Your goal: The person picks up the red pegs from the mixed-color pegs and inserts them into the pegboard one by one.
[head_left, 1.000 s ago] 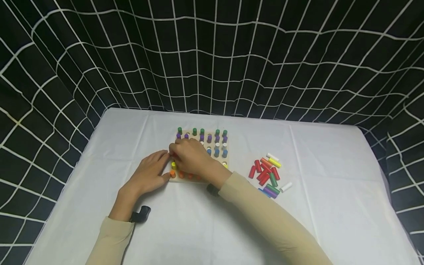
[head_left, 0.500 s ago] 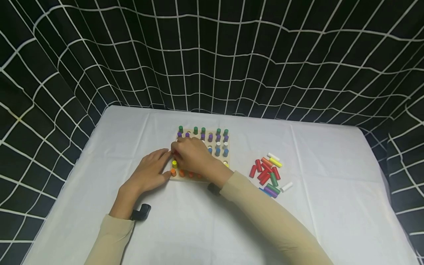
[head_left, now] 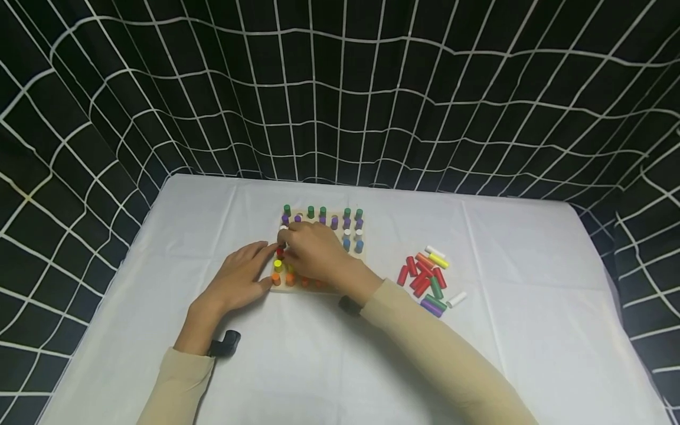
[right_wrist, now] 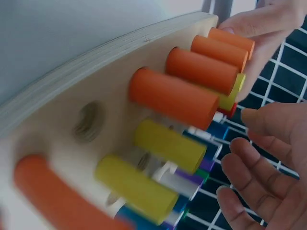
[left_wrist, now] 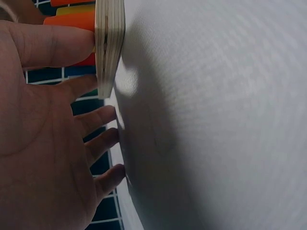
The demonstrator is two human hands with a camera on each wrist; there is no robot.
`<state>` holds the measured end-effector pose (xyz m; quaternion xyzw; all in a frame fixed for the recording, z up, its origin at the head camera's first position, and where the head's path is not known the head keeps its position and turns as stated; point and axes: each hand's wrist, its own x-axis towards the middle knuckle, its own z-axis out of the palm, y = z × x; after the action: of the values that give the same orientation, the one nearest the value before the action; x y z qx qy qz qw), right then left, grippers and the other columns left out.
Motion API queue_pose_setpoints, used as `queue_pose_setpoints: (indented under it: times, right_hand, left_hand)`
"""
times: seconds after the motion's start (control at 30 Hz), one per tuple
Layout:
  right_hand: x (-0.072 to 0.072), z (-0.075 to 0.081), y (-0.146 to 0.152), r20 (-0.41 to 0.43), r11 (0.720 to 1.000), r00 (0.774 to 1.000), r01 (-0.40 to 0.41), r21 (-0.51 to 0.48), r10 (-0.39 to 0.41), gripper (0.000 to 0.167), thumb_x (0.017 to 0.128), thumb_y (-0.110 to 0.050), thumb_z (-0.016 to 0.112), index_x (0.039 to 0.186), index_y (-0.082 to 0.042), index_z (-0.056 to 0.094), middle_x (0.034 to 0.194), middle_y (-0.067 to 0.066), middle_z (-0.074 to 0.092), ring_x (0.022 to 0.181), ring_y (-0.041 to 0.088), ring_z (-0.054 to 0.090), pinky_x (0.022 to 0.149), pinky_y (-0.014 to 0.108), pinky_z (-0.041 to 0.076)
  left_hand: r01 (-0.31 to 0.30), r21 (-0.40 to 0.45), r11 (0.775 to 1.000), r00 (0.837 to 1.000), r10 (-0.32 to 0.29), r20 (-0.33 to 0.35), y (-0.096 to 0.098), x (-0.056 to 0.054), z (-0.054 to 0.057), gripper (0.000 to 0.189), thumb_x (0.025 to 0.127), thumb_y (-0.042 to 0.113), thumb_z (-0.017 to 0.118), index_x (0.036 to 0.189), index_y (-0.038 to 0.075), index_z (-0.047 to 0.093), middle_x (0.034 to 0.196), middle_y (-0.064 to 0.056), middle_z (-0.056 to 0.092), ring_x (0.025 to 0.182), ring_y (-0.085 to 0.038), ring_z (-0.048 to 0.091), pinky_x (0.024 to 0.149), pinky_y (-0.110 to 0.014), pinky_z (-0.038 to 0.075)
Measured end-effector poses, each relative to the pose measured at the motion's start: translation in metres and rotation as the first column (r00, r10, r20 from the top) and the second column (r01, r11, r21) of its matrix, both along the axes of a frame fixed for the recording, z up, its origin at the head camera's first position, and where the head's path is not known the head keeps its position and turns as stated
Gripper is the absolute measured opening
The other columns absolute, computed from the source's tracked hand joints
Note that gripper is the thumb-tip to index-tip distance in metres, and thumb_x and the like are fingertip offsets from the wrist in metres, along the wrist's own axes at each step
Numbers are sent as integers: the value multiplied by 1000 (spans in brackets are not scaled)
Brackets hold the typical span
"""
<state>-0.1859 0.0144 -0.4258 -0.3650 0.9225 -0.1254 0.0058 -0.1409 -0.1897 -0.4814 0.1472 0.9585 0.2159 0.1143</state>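
Observation:
A wooden pegboard (right_wrist: 57,120) stands on the white table, with coloured pegs upright in rows. My left hand (head_left: 239,277) lies at its left side, fingers fairly straight; in the left wrist view the thumb and index finger touch the board's edge near an orange peg (left_wrist: 72,21). Over the board's left part is my right hand (head_left: 316,251), its fingers bent loosely beside a red peg (head_left: 280,252). The right wrist view shows that thumb and fingers apart, with nothing seen between them. My right hand covers the middle pegs in the head view.
Loose pegs lie right of the board: several red ones (head_left: 421,280), a yellow one (head_left: 438,260), a purple one (head_left: 432,308), plus white, green and orange. A black curtain with white grid lines (head_left: 340,106) surrounds the table's back and sides.
My right hand has shifted slightly right and lifted off the red peg at the board's left side, which now shows. My left hand stays at the board's edge.

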Motion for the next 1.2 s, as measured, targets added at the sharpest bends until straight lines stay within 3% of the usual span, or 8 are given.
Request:
queue_pose_setpoints:
  times: [0.23,0.6,0.87,1.07,1.2]
  right_hand:
    - [6,1,30,7,998,999,35,-45,-35,24,95,-17,74,118,-10,78,109,5,78,99,23,75,87,39,63]
    - [20,10,81,11,986,987,163,-41,-163,23,95,-18,74,116,-14,80,110,4,78,98,23,73,87,43,62]
    - [31,8,123,-24,972,972,233,-19,-233,22,94,-19,75,115,-13,78,104,5,76,93,25,72,84,44,61]
    - [37,2,138,-45,966,965,257,-33,-258,22,94,-19,75,114,-12,79,107,7,77,97,29,75,87,48,62]
    - [42,-5,145,-49,962,962,267,-60,-270,22,92,-15,74,113,-10,78,103,7,76,93,31,75,82,50,62]
  left_hand:
    - [-16,-22,1000,1000,17,13,2,0,0,74,98,32,59,166,16,35,171,-18,35,161,-42,30,133,-65,23]
    - [-38,-20,999,999,38,10,1,3,-3,75,97,30,59,166,17,35,171,-18,35,161,-42,29,132,-65,23]
    - [-37,-22,999,999,37,13,7,1,-3,75,97,32,58,167,18,34,172,-18,34,161,-42,28,133,-65,21]
    - [-43,-24,999,999,43,11,6,1,-3,75,97,31,59,166,18,35,171,-18,35,161,-42,29,133,-65,21]
    - [-40,-25,999,999,40,14,6,2,-4,75,97,32,59,166,18,35,171,-18,35,161,-42,29,133,-65,21]
